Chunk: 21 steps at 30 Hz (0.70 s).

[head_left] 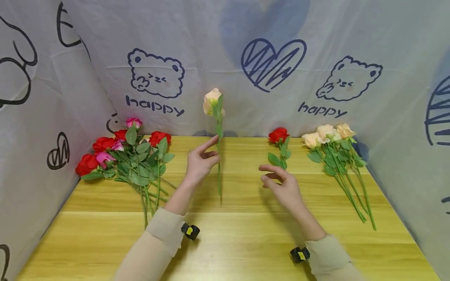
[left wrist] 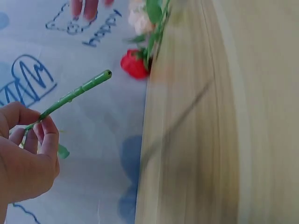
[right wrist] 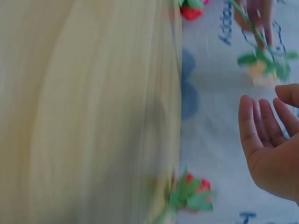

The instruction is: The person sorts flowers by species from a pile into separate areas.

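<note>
My left hand (head_left: 199,163) pinches the green stem of a peach rose (head_left: 212,100) between thumb and fingers. The rose stands upright in the head view, bloom at the top and leaves just below it. In the left wrist view the cut end of the stem (left wrist: 79,89) points out beyond the fingers. My right hand (head_left: 285,190) holds nothing; its fingers are loosely bent in the air, as the right wrist view also shows of the hand (right wrist: 271,144). Just beyond it a single red rose (head_left: 279,135) lies on the table, its lower stem hidden behind the hand.
A pile of red and pink roses (head_left: 137,168) lies at the left of the wooden table (head_left: 246,242). Several peach roses (head_left: 327,133) lie together at the right, stems toward me. A printed white cloth (head_left: 211,47) hangs behind the table and along both sides.
</note>
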Available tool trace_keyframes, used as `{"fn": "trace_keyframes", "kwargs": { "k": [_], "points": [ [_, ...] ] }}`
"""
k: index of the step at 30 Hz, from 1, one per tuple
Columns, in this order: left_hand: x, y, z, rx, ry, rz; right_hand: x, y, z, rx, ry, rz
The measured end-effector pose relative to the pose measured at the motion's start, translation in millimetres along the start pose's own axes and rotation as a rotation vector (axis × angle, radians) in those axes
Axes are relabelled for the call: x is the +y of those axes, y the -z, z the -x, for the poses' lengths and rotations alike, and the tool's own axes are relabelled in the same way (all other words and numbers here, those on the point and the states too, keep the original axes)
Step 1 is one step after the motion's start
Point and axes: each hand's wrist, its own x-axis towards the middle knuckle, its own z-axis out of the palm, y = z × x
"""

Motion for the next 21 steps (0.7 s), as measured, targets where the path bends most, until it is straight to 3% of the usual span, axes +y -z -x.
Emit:
{"fn": "trace_keyframes", "kwargs": {
  "k": [6,10,21],
  "points": [
    [-3.5,-30.0,10.4,0.003,-0.007,0.040,-5.0,-38.1,-0.6,-0.072,-0.039,-0.097],
    [-6.0,-45.4,16.0,0.014,0.001,0.048,-6.1,-53.3,1.7,-0.073,-0.089,-0.138],
    [-12.3,-63.0,21.8,0.090,0.010,0.078,-3.0,-62.0,3.7,0.023,-0.166,-0.125]
  ]
}}
